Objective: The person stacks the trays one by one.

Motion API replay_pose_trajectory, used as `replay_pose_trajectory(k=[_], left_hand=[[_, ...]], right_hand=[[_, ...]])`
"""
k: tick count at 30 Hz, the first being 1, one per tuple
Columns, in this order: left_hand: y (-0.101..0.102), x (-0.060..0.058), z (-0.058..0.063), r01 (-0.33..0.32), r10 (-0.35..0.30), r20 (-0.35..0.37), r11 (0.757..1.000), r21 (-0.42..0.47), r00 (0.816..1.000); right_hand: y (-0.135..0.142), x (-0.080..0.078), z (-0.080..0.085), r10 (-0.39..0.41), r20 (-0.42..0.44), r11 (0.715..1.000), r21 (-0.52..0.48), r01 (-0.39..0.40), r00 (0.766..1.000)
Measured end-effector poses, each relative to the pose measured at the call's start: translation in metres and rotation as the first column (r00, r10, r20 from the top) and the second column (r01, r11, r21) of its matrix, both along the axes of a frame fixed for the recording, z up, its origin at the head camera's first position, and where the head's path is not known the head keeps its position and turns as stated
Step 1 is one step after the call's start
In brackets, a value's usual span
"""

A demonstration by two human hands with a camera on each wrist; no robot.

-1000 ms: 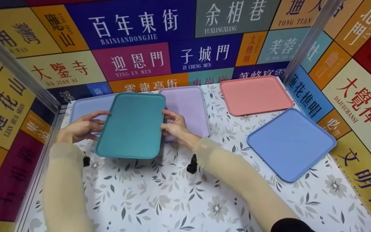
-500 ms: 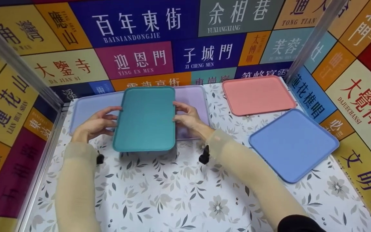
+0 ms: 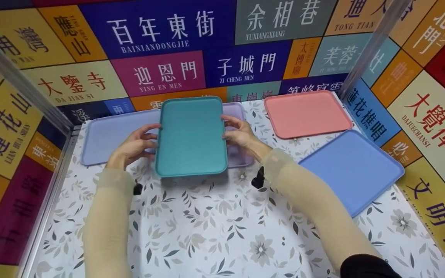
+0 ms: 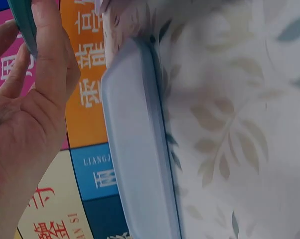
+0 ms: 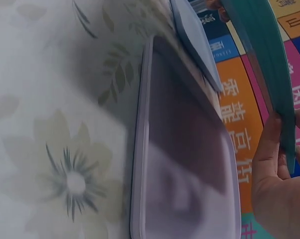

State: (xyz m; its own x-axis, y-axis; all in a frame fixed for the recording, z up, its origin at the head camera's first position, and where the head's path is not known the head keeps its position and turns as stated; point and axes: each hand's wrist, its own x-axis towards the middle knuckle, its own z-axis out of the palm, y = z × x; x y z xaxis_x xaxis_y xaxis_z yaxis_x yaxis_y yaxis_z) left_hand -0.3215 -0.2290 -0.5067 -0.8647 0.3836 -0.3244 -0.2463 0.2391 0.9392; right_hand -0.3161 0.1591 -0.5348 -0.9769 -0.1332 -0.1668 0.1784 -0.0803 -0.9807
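left hand (image 3: 136,144): gripping the green tray (image 3: 191,137) by its left edge
right hand (image 3: 242,135): gripping its right edge
green tray: hovering above the surface (image 3: 203,220), partly hiding the purple tray (image 5: 185,149)
light blue tray (image 3: 116,133): lying leftward
pink tray (image 3: 307,114), blue tray (image 3: 361,168): lying rightward

Table (image 3: 207,216) far edge: lilac tray (image 3: 233,109) part-hidden by teal tray (image 3: 191,137) | right edge: blue tray (image 3: 361,166) part-hidden by sleeve (image 3: 309,193) | left wrist view: left hand (image 4: 35,112) cropped
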Motion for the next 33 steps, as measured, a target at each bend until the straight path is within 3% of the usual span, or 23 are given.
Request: replay_pose_trajectory(k=[9,15,21,33], left_hand=[[0.049,-0.012,-0.01,-0.064,0.064,0.003,0.997,-0.045,0.998],[0.076,-0.016,-0.021,-0.115,0.114,-0.017,0.993,-0.024,0.993],[0.103,-0.02,-0.034,-0.197,0.197,-0.033,0.98,-0.001,0.98],[0.129,-0.023,-0.049,-0.299,0.298,-0.02,0.949,-0.102,0.954]], right_hand=[[0.038,-0.01,-0.004,-0.048,-0.009,0.994,0.099,0.048,0.999],[0.057,-0.017,-0.004,-0.06,-0.023,0.965,0.255,0.064,0.998],[0.07,-0.028,-0.006,-0.101,0.008,0.94,0.328,0.093,0.995],[0.074,-0.035,-0.025,-0.162,0.011,0.893,0.427,0.142,0.987]])
